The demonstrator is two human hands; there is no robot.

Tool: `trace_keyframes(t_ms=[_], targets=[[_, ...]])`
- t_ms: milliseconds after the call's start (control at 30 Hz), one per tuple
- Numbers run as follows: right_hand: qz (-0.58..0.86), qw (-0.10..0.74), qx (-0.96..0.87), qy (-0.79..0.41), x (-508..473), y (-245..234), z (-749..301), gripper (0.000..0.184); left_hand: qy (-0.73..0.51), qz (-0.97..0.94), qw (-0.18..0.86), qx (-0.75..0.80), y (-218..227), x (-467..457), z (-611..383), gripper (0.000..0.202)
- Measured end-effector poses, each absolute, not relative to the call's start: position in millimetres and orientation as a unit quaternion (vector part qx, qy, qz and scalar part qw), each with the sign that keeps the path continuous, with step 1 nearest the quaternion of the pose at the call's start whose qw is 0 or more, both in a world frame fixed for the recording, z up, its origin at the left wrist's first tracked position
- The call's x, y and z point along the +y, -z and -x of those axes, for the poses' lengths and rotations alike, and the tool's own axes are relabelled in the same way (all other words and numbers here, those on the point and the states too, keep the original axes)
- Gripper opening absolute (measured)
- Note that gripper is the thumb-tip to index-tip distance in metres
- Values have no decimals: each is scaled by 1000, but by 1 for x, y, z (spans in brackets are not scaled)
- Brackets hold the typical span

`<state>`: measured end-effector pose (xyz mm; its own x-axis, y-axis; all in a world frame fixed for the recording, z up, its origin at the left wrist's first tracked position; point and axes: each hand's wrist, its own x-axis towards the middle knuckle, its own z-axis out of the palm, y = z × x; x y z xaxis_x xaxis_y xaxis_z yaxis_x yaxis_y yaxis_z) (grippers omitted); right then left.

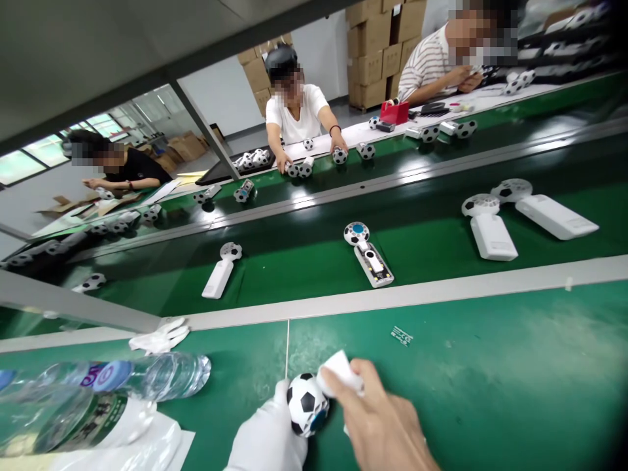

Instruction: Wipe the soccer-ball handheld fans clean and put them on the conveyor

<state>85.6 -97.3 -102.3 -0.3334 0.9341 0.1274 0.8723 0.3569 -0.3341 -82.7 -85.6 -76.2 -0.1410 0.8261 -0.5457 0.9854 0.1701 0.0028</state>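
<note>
My left hand (269,435), in a white glove, is closed around a small handheld fan (307,402) whose head is patterned like a football, with a blue disc on its lower right. My bare right hand (380,418) pinches a white, block-like piece (341,374) between thumb and fingers, just beside the fan head. Whether this piece touches the fan or is part of it, I cannot tell. The fan's handle is mostly hidden by my hands. Both hands are over the green worktop (481,386). A small label with white print (402,335) lies on it, beyond my right hand.
Water bottles (167,376) and a white glove (161,335) lie at the left. Beyond a pale rail (441,282), a green conveyor (294,261) carries more football fans, one with an uncovered handle (373,265). Three co-workers sit across it; one person's hands (337,140) touch fans.
</note>
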Motion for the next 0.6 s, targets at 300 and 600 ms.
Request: trace_keyframes(t_ms=[300,600], targets=[[535,141,-820,-147,-87,106,-83,61,182,-607,227,740,78,-86,82,32],[510,164,-841,-71,-87,111,-76,61,171,-608,221,743,80,-86,82,33]])
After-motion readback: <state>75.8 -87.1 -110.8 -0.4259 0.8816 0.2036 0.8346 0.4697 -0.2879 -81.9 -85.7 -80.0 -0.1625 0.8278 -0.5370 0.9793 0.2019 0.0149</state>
